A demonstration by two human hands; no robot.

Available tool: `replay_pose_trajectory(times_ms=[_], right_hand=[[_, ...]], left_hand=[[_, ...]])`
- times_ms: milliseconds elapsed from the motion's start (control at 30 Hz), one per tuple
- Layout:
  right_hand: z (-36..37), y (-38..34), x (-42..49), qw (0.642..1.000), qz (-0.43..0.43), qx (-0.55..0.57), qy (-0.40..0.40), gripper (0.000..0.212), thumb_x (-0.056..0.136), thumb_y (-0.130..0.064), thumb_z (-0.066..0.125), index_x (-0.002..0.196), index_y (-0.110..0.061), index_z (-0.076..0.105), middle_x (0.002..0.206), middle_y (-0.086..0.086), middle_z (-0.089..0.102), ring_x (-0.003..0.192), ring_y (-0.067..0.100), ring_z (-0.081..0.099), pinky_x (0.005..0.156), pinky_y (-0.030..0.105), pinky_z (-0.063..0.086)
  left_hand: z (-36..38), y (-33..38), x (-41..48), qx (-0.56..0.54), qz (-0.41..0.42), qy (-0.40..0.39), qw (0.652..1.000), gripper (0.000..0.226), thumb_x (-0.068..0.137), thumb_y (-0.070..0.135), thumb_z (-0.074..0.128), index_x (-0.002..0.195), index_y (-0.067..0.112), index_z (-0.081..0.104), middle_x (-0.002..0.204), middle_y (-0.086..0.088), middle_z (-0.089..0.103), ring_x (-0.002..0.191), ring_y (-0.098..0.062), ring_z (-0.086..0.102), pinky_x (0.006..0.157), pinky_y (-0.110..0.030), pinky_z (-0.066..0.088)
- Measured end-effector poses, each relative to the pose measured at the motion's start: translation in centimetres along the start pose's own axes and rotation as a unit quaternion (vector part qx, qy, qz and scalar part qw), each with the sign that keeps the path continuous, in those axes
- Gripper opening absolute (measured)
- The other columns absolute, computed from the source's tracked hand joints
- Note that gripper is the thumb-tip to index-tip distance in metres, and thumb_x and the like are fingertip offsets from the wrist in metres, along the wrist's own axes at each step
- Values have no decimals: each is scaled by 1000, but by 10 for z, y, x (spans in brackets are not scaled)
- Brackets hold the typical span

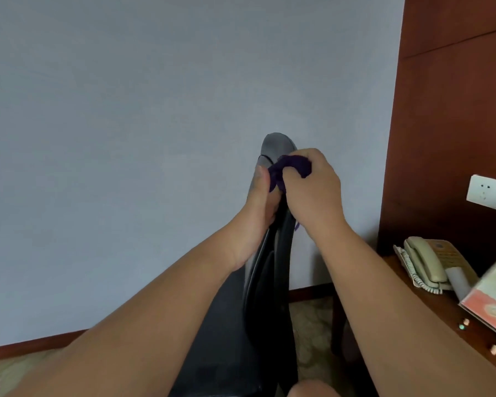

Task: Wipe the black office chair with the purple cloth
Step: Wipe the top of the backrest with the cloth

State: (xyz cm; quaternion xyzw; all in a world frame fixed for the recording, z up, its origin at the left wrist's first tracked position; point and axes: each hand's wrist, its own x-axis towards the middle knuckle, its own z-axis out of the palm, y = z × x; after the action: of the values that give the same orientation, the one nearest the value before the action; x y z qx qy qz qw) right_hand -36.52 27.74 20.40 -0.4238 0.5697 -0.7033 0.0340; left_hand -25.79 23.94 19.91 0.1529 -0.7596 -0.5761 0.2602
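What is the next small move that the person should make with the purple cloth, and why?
Probably slide the right hand, which grips the bunched purple cloth, forward over the far tip of the black office chair. The cloth sits just short of that tip, which lies bare, and the left hand holds the chair beside the cloth and seems to steady it.
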Motion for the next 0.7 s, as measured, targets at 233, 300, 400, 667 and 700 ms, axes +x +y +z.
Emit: replay_pose_trajectory(times_ms=[233, 300, 400, 667, 700], right_hand=[[7, 54, -13, 996, -66, 32, 46, 45, 98, -20, 59, 141, -29, 48, 162, -1, 32, 145, 6, 35, 115, 23, 36], [12, 67, -19, 995, -77, 33, 58, 52, 97, -23, 61, 146, -27, 43, 155, -1, 43, 138, 9, 46, 111, 33, 44], [21, 88, -34, 996, -67, 17, 63, 58, 97, -28, 63, 151, -22, 40, 140, -5, 58, 124, 6, 57, 102, 38, 51], [28, 131, -54, 996, -75, 5, 56, 52, 96, -33, 63, 143, -15, 51, 119, -3, 68, 110, 13, 67, 93, 38, 56], [28, 135, -55, 996, -71, 2, 56, 48, 96, -32, 63, 140, -15, 53, 115, -4, 69, 106, 13, 67, 90, 37, 56]], left_hand=[[-2, -23, 23, -58, 27, -20, 998, 92, 86, 75, 4, 153, 22, 38, 150, 9, 50, 137, 0, 43, 114, -19, 33], [-10, -40, 25, -77, 36, 18, 996, 88, 92, 70, 1, 151, 20, 42, 148, 8, 53, 137, -1, 44, 118, -24, 29], [-26, -73, 29, -43, 17, 83, 995, 80, 97, 70, 4, 151, 27, 43, 150, 14, 48, 141, 1, 38, 124, -33, 19], [-29, -104, 30, 38, -43, 78, 995, 53, 105, 56, 9, 150, 45, 33, 141, 36, 42, 136, 15, 33, 114, -15, 18], [-27, -103, 32, 53, -43, 76, 995, 50, 105, 56, 8, 146, 51, 35, 136, 39, 43, 133, 15, 34, 111, -13, 18]])
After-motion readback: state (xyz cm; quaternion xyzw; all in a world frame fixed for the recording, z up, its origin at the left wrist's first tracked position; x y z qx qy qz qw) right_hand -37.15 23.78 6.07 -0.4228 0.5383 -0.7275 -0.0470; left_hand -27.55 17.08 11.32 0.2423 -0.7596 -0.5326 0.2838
